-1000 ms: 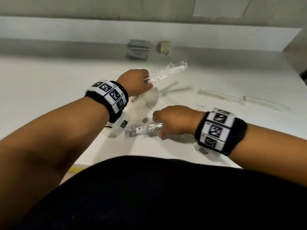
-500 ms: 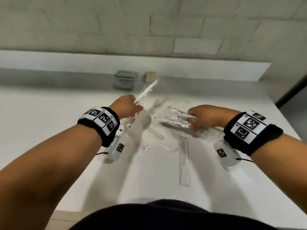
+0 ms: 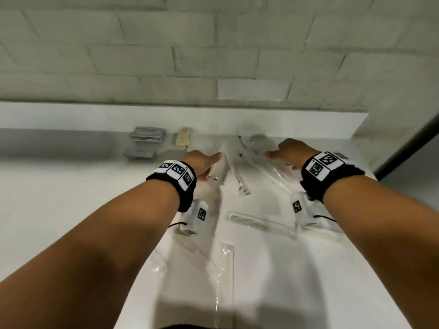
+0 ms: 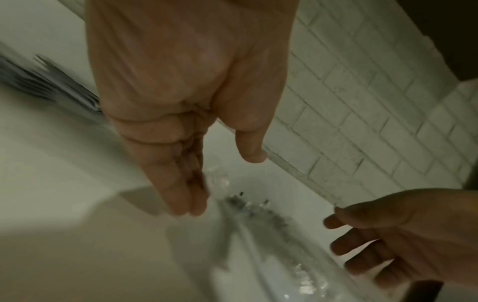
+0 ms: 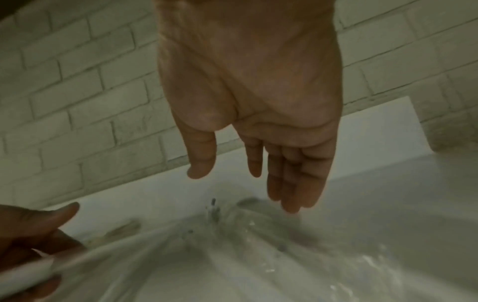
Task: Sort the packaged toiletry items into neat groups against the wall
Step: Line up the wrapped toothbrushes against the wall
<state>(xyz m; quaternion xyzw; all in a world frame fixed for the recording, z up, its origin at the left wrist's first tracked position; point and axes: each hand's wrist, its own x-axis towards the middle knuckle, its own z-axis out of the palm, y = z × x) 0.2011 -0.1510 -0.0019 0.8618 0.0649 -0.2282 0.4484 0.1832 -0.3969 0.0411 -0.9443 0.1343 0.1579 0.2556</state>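
Note:
Several clear-wrapped toothbrush packets (image 3: 234,162) lie fanned out against the white ledge at the wall, blurred in the left wrist view (image 4: 258,214) and in the right wrist view (image 5: 232,235). My left hand (image 3: 209,162) hovers at their left side, fingers straight and together (image 4: 220,183), holding nothing. My right hand (image 3: 282,155) is at their right side, fingers straight (image 5: 245,188), also holding nothing. A wrapped comb (image 3: 251,222) lies nearer me, between my wrists. Another clear packet (image 3: 225,262) lies closer still.
Grey sachets (image 3: 147,134) are stacked against the ledge at the left, with one more (image 3: 139,153) in front. A small beige item (image 3: 183,138) stands beside them. A brick wall (image 3: 213,55) rises behind the white counter (image 3: 59,198).
Both hands have moved forward to the wall with the clear packets they gripped, and their fingers have since straightened off them. The packets now lie by the ledge.

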